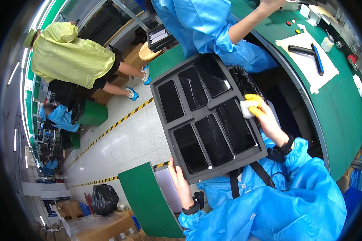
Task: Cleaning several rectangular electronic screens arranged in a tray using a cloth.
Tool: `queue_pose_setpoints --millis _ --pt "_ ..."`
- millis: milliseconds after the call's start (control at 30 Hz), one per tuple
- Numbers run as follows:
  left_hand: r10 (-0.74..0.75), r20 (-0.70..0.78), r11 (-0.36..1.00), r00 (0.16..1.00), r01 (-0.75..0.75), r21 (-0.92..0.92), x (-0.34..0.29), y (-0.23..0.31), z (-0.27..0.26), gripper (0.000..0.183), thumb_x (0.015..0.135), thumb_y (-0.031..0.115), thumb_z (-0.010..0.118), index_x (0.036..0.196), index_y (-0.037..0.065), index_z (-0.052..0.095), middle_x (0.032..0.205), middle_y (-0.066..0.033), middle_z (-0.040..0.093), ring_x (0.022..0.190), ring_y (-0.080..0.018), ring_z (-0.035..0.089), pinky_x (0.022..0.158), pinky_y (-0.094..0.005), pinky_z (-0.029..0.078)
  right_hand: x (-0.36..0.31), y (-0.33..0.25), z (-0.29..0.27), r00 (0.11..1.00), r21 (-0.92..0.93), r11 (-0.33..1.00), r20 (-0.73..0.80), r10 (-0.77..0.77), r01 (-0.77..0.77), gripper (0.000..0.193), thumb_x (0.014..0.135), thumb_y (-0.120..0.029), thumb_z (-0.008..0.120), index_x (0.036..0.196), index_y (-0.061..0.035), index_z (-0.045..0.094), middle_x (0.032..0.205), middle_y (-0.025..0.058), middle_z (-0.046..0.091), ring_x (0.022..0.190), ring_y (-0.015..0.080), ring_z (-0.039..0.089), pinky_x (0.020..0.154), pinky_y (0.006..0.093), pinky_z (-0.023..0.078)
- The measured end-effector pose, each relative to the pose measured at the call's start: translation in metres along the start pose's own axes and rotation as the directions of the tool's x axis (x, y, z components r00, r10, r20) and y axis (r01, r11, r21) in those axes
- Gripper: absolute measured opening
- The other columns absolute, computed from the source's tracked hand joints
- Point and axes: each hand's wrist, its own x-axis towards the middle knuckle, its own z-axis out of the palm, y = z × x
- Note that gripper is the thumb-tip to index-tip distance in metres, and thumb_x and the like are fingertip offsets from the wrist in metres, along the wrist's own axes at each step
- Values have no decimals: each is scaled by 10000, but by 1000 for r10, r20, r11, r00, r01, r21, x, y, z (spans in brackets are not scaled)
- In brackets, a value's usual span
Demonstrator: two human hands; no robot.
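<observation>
A dark grey foam tray lies at a slant before me, with several black glass phone screens set in its recesses. Some screens carry small white tabs at their corners. My left hand grips the tray's near left edge, fingers along its side. At the tray's right side, my right hand has yellow finger cots on and pinches a white wad of cloth or tissue. The wad is over the upper end of a screen in the right column. Whether it touches the glass I cannot tell.
A green workbench curves along the right, with a black-and-blue tool on white paper and a small bottle. Beyond the tray sits a co-worker in blue. Another person in yellow-green stands left. A green board is near left.
</observation>
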Motion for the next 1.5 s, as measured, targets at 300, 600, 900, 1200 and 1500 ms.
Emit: queue_pose_setpoints --millis 300,600,900,1200,1500 --pt "229 -154 861 961 -126 492 -3 -12 8 354 935 143 421 1230 -44 477 1195 -204 541 1095 -332 518 946 -386 382 157 -25 9 780 -652 439 438 -447 618 179 745 -45 610 915 -26 664 809 109 592 771 271 581 701 339 471" --pt "307 -145 819 941 -184 543 -7 -16 7 354 911 176 474 1182 -50 499 1102 -201 566 1018 -331 545 902 -396 408 181 4 22 673 -715 -103 690 -266 692 129 655 -72 610 772 -51 660 858 91 577 858 246 538 774 352 384" --pt "293 -160 838 943 -173 518 -7 -15 8 349 908 176 482 1175 -48 506 1090 -197 570 990 -318 559 888 -389 418 145 -21 11 563 -551 148 825 -54 821 180 628 -44 608 793 -51 677 836 79 593 905 236 543 804 354 378" --pt "-95 -128 995 987 94 -14 -8 -10 -2 373 936 159 462 1246 -48 478 1189 -140 547 1094 -227 512 958 -325 376 100 -24 -30 975 108 994 221 -34 10 237 878 -120 544 1069 16 584 1036 53 618 972 131 571 879 269 427" --pt "11 -92 998 996 -5 67 -38 10 7 341 985 213 383 1201 -31 488 1125 -97 524 1059 -180 484 934 -299 367 -26 -14 -14 986 251 955 95 136 -156 147 865 -132 515 884 -28 618 1003 69 585 1347 235 262 1083 342 195"
